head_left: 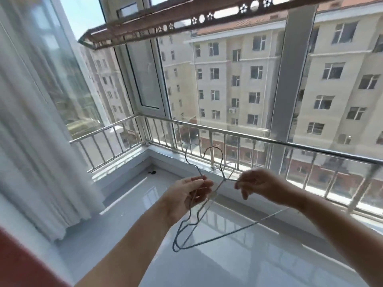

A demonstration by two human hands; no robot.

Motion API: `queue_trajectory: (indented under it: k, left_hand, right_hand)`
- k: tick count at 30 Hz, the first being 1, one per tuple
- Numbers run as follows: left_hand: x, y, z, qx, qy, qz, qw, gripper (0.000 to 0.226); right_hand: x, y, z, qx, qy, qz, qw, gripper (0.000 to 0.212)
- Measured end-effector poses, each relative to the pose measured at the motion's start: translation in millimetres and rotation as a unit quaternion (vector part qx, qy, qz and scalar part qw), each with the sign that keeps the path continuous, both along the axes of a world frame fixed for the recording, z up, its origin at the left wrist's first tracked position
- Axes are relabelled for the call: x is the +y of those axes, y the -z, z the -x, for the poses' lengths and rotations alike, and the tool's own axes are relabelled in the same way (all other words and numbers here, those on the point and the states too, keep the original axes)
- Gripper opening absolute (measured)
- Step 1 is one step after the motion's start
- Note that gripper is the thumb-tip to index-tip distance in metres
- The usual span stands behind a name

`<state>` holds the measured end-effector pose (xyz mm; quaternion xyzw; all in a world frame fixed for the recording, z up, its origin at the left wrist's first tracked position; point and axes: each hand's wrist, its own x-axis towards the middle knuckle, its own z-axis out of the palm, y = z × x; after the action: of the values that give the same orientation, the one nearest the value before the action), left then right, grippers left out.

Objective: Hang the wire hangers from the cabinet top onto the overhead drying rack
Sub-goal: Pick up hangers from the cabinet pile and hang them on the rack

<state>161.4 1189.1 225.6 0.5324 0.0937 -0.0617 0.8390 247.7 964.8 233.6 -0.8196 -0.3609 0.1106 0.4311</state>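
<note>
the left hand (191,196) is palm up in front of the person, its fingers and thumb curled round the necks of the wire hangers (223,160), gripping them just below the hooks. the right hand (260,186) is just beside it on the right, with thumb and forefinger pinching a wire shoulder of one hanger close to its neck; the other fingers hang loosely curled under it. the two hands are near each other but not touching.

there seem to be two hangers in the bunch, since two hooks stand up above the left hand, one to the left and one to the right, but the thin wire is blurred and the count is hard to be sure of. the hooks point up and away from the person. the bodies of the hangers hang down below the left hand, with a bluish loop at the lowest left end and one long straight wire running up to the right under the right forearm.

the drying rack (186,24) is a brown bar with flower-shaped holes, running across the top of the view, well above the hands and the hangers. nothing hangs on the part that shows.

beyond the hands a metal railing (238,132) runs along the windows (145,79), with pale apartment blocks (238,79) outside. a white curtain (31,121) hangs on the left. below is a shiny pale floor (238,262), with a small dark thing (152,172) lying in the far corner.
</note>
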Motion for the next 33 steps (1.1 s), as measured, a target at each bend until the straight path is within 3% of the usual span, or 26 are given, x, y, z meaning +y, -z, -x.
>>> queue_trajectory:
  k: [9, 13, 17, 20, 26, 33]
  left_hand:
    - [187.9, -26.5, -49.8, -0.007, -0.240, -0.009, 0.971, 0.017]
    - [258.9, -39.6, -83.8, -0.015, -0.295, -0.027, 0.955, 0.022]
    - [315.5, -52.5, -123.5, -0.011, -0.318, -0.053, 0.946, 0.022]
    - [357.1, -62.9, -152.9, -0.026, -0.339, -0.048, 0.939, 0.021]
    - [445.1, -95.5, -219.4, -0.055, -0.349, -0.057, 0.934, 0.017]
    - [548.7, -143.5, -307.5, -0.107, -0.293, -0.094, 0.945, 0.018]
  right_hand:
    - [158.8, -5.3, -82.2, 0.084, -0.030, -0.028, 0.996, 0.012]
    - [235.9, -12.2, -131.6, 0.140, -0.028, -0.077, 0.987, 0.017]
    - [317.7, -34.0, -181.0, 0.305, -0.015, -0.179, 0.935, 0.022]
    - [376.7, -55.5, -213.9, 0.377, -0.039, -0.209, 0.902, 0.022]
    - [479.0, -88.2, -275.4, 0.378, -0.071, -0.216, 0.898, 0.020]
    - [585.1, -130.4, -342.6, 0.304, -0.024, -0.278, 0.911, 0.016]
